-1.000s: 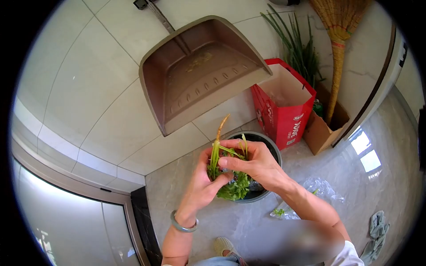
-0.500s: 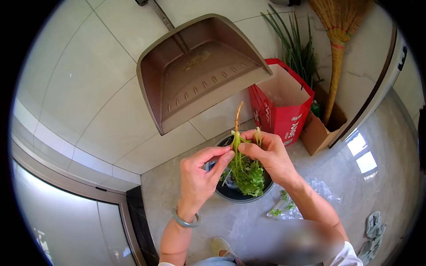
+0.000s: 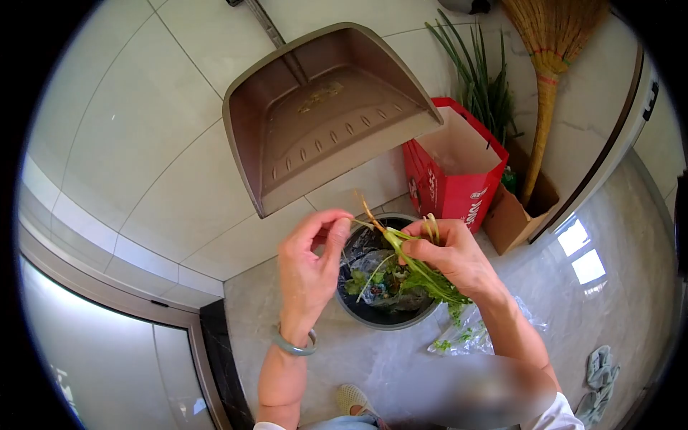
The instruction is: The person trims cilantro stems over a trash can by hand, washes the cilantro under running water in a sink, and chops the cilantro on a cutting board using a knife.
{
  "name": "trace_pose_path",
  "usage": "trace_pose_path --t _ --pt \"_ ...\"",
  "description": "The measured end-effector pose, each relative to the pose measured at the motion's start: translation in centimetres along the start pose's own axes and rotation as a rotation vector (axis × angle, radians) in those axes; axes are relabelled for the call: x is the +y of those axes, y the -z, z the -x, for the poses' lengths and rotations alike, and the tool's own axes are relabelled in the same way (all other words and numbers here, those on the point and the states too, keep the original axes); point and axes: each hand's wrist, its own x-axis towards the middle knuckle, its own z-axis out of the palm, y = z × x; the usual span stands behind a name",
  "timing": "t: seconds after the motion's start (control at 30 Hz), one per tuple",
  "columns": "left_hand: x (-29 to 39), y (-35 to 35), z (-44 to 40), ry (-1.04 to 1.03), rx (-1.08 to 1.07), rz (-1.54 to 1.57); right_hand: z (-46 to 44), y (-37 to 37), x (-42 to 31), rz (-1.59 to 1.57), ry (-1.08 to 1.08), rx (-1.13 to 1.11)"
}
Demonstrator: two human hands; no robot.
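Observation:
My right hand is closed around the stems of a leafy green herb that looks like coriander, over the bin. Its thin tan root points up and to the left, and its leaves hang down to the right under my hand. With thumb and forefinger pinched together, my left hand grips a thin pale stalk beside the root. Below both hands stands a dark round bin holding clear plastic, loose green leaves and other scraps.
Crumpled clear plastic with green sprigs lies on the floor at right. A brown dustpan hangs against the tiled wall. Beyond the bin are a red paper bag, a cardboard box, green onions and a straw broom.
The coriander has tilted from upright to leaning left, its leaves shifting right with my right hand. My left hand has moved left and up, away from the main stems, with a thin stalk pinched.

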Motion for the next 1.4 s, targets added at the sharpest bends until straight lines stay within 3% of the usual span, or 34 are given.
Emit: trace_pose_path --t 0.07,0.2,0.27,0.33,0.4,0.53,0.63,0.7,1.0,1.4 --pt "-0.5 -0.1 0.0 0.042 0.036 0.016 0.3 0.8 -0.3 -0.029 -0.016 0.005" --pt "-3.0 -1.7 0.7 0.083 -0.163 -0.051 0.2 2.2 0.1 -0.179 -0.016 0.038" --pt "-3.2 -2.8 1.3 -0.179 -0.221 -0.292 0.0 2.2 0.4 -0.227 0.000 0.053" --pt "-2.0 -3.0 1.5 -0.099 -0.269 -0.203 -0.1 2.1 0.7 -0.229 0.053 0.077" --pt "-1.4 -3.2 1.6 0.203 -0.286 0.358 0.1 1.0 0.5 -0.143 0.080 0.117" --pt "-0.3 -3.6 1.6 0.204 -0.303 0.472 -0.3 0.0 1.8 -0.026 0.149 0.105" --pt "-1.5 -2.8 1.6 0.138 -0.297 0.470 0.3 0.1 0.8 -0.108 0.078 0.054" --pt "-1.8 -1.9 1.7 0.232 -0.275 0.503 0.3 0.6 0.5 -0.143 0.017 0.026" --pt "-2.3 3.2 1.5 0.357 -0.062 0.645 0.2 5.1 0.4 -0.281 0.171 0.244" --pt "-2.2 4.6 1.6 0.326 0.052 0.594 0.3 5.5 0.5 -0.276 0.161 0.258"
